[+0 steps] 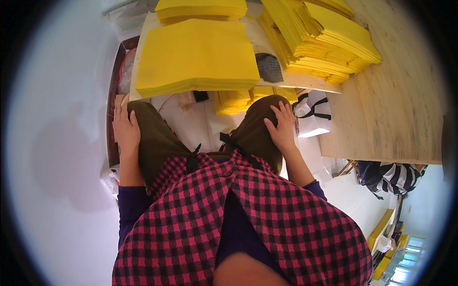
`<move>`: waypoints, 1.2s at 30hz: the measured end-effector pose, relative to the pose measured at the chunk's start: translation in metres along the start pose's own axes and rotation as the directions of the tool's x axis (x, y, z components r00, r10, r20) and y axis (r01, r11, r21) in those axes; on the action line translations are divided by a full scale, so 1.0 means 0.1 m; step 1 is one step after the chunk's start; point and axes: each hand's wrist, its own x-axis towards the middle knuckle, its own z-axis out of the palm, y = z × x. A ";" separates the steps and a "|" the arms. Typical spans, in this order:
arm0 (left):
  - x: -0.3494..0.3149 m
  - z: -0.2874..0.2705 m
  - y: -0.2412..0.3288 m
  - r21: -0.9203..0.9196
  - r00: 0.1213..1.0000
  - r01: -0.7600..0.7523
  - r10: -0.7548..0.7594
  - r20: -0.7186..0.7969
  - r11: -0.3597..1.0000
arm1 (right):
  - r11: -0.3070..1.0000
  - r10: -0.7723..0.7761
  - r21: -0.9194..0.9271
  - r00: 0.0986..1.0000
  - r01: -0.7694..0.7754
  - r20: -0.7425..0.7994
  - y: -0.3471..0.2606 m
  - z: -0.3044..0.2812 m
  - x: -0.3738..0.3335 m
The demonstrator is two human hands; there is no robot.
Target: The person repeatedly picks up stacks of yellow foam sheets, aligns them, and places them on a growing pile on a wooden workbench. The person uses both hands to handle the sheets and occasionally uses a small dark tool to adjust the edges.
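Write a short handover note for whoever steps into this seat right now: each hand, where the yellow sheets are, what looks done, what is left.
Left hand: flat on the left thigh, holding nothing.
Right hand: flat on the right knee, fingers spread, holding nothing.
Flat yellow stack lies on the wooden table straight ahead; fanned yellow pile to its right; another stack behind; more yellow sheets under the table edge.
Done: sheets stacked.
Left: nothing in hand; which stack comes next cannot be told.
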 end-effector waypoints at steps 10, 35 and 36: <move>-0.04 -0.09 0.04 -0.087 0.994 -0.075 0.067 -0.089 0.993 | 0.999 -0.025 0.040 1.000 0.025 -0.002 -0.13 0.19 0.15; 0.60 0.30 0.40 -0.443 0.991 -0.080 0.024 -0.131 0.893 | 0.604 0.183 0.762 0.971 -0.234 0.153 -0.18 0.45 2.22; 0.61 0.30 0.39 -0.434 0.992 -0.078 0.027 -0.122 0.898 | 0.548 0.199 0.786 0.957 -0.286 0.210 -0.23 0.51 2.29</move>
